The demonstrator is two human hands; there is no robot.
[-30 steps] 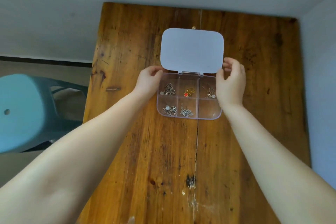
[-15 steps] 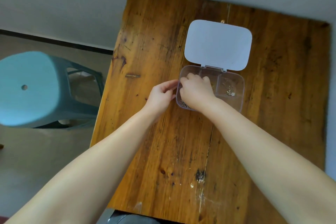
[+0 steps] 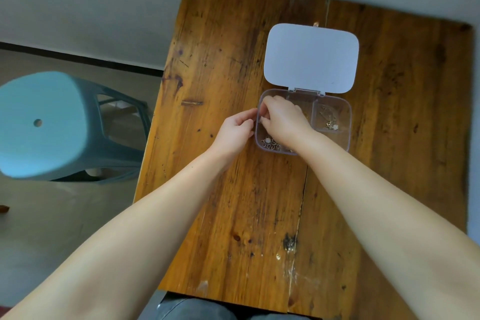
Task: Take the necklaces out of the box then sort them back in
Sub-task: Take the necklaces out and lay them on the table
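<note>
A person's right hand (image 3: 283, 122) reaches into the open box (image 3: 337, 147) for the first necklaces.

Its fingertips curl into the far-left compartment, grip hidden; left hand (image 3: 235, 134), fingers loosely curled, steadies the wall just beside them. Next: pinch and lift out.

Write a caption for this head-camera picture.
Right hand reaches into the open box of necklaces; left hand steadies its side.
</note>
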